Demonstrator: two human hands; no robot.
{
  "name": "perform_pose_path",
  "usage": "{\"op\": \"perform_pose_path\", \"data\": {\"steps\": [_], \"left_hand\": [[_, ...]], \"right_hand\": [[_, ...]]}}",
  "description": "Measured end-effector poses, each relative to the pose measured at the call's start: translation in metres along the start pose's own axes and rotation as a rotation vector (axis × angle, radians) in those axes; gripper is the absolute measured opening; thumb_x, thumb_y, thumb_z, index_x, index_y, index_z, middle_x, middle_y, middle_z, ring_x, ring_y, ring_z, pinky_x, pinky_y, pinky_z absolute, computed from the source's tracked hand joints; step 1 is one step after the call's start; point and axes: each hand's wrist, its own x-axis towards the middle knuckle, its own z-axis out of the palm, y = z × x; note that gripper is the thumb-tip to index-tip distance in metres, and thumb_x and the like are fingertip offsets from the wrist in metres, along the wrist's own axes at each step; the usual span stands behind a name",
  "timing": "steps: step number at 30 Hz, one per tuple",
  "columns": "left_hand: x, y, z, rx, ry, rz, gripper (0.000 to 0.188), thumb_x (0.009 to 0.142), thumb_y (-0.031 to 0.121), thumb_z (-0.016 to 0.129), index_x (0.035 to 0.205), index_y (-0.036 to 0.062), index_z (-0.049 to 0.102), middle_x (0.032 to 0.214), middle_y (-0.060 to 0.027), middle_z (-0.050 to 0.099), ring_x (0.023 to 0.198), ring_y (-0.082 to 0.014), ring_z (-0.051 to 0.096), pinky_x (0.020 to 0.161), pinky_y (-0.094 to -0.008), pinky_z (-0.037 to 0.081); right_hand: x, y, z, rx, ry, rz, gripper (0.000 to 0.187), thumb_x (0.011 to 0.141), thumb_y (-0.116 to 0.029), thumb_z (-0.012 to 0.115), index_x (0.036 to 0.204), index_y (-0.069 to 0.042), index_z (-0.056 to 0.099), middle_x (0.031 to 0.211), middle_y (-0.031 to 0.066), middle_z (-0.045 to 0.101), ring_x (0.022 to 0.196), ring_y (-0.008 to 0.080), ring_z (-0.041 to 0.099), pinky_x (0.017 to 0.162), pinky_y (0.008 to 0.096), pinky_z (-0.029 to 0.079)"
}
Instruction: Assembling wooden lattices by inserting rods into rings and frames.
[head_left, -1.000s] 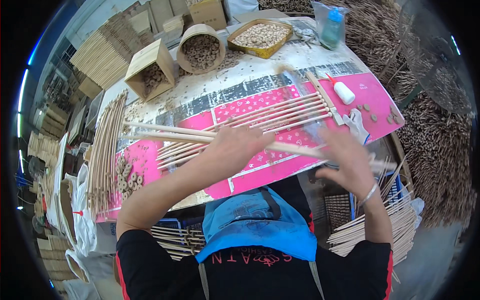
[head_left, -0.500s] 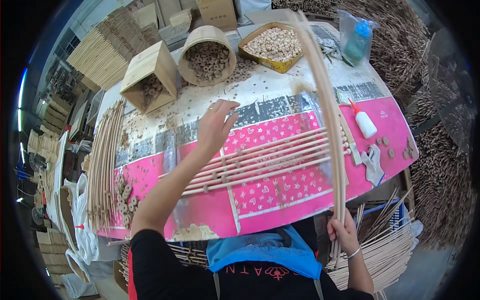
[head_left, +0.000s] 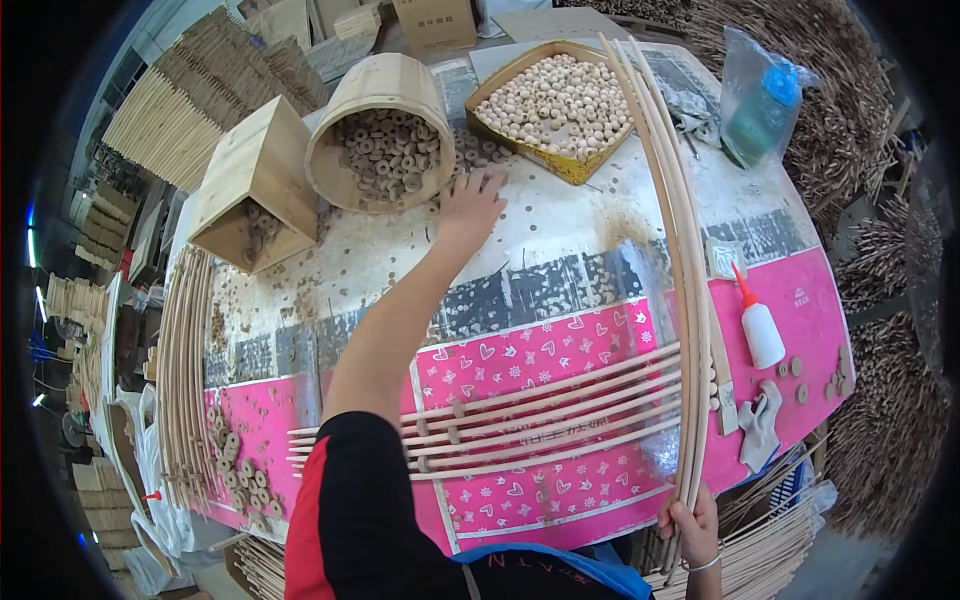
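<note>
My left hand reaches over the far side of the table, its fingers spread at the loose wooden rings beside the bucket. Its fingertips look to touch the nearest rings, and I see nothing held. My right hand, low at the right, is closed around the lower ends of several long wooden rods, which stand up across the view. Between my arms, several more rods lie side by side on the pink mat. A few rings sit on these rods, and round beads cap their right ends.
A wooden bucket and a square wooden box, both tipped over, hold rings. Beyond are a yellow tray of beads and a bagged green bottle. At right lie a glue bottle and a glove; a rod bundle lies left.
My left hand has moved away from me, from above the mat to the rings by the bucket. The rods in my right hand, blurred before, now look steady.
</note>
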Motion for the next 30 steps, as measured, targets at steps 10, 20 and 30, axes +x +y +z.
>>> {"op": "perform_pose_path", "data": {"steps": [10,20,30], "left_hand": [[-0.055,-0.051,-0.033,-0.109,0.141,0.169,0.028,0.089,0.024,0.072,0.116,0.0182,0.068,0.108,-0.0032,0.062,0.105,-0.0264,0.062,0.084,-0.0395,0.056],[-0.052,-0.058,-0.034,-0.371,0.244,-0.143,0.011,0.089,0.023,0.071,0.095,0.0151,0.067,0.101,-0.0033,0.063,0.098,-0.0270,0.065,0.074,-0.0402,0.058],[-0.096,-0.049,-0.053,-0.101,0.285,-0.027,0.033,0.093,0.043,0.067,0.113,0.0165,0.070,0.118,-0.0062,0.064,0.118,-0.0286,0.057,0.095,-0.0441,0.043]], "right_hand": [[0.006,0.003,0.018,-0.048,-0.046,0.009,0.045,0.101,-0.025,0.065,0.134,0.002,0.048,0.074,0.0076,0.061,0.054,0.0106,0.054,0.050,0.0220,0.044],[-0.019,0.002,0.028,-0.109,-0.022,0.074,0.036,0.102,-0.015,0.062,0.134,0.000,0.052,0.081,0.0076,0.066,0.060,0.0090,0.057,0.054,0.0218,0.047],[-0.024,0.007,0.032,-0.172,-0.034,0.104,0.035,0.102,-0.012,0.061,0.134,0.000,0.054,0.081,0.0063,0.066,0.061,0.0081,0.057,0.056,0.0213,0.047]]}}
